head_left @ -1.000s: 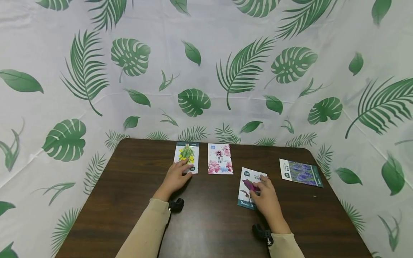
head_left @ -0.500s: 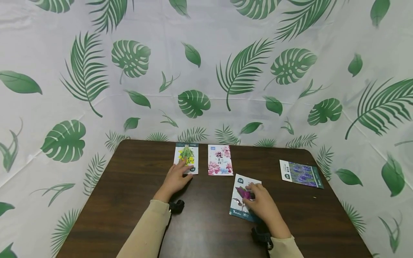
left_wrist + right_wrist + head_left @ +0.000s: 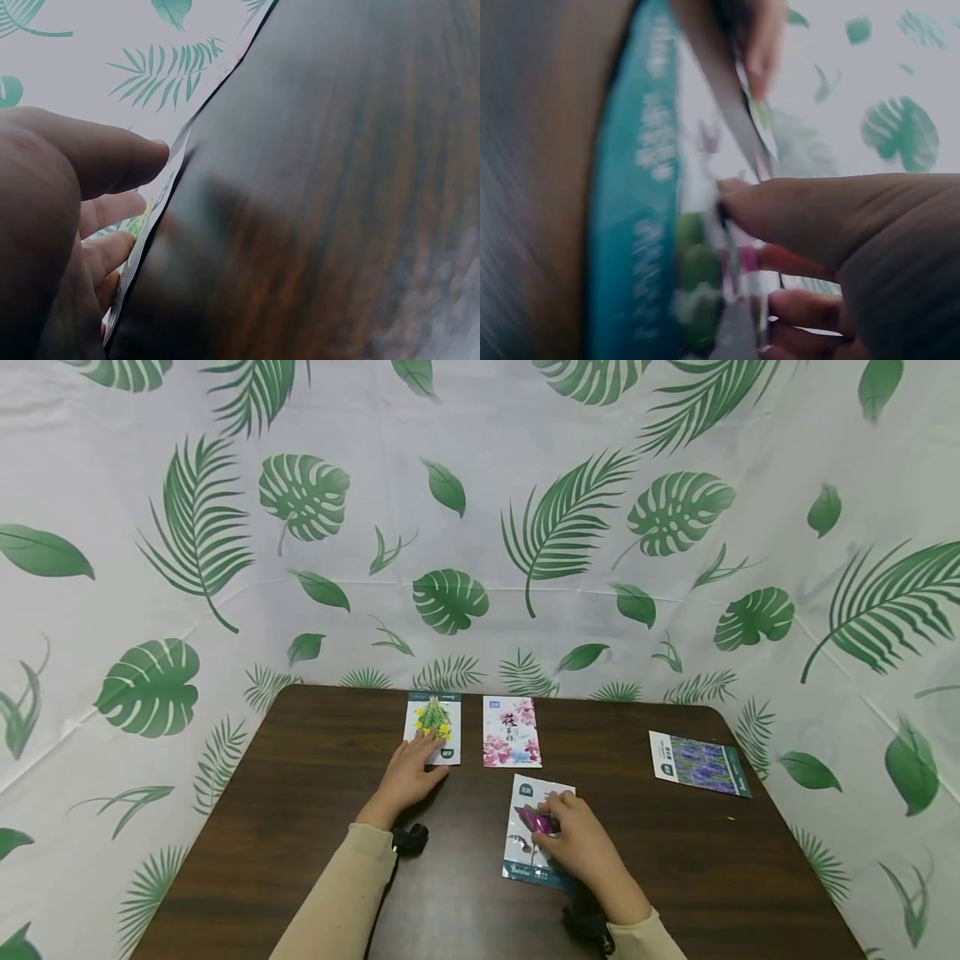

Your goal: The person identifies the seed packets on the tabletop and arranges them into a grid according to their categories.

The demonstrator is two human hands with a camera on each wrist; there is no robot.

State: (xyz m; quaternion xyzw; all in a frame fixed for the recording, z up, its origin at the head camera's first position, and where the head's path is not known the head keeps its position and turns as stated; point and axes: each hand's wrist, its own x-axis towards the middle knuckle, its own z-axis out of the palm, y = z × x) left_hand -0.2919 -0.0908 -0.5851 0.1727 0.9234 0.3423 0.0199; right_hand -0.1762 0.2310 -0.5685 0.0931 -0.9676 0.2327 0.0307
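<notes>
A leaf-print cloth hung behind a dark brown counter.
The left hand rested relaxed, extended fingers on the yellow-flower packet; the right hand pinched the purple-plant packet between thumb and bent fingers, nearer the person than the pink-blossom packet. The violet-flower packet lay apart at the right. The purple-plant packet seemed light, thin and bendy, its glossy face probably slippery; a side edge, thumb above and fingers beneath, looked the safest hold against creasing.
</notes>
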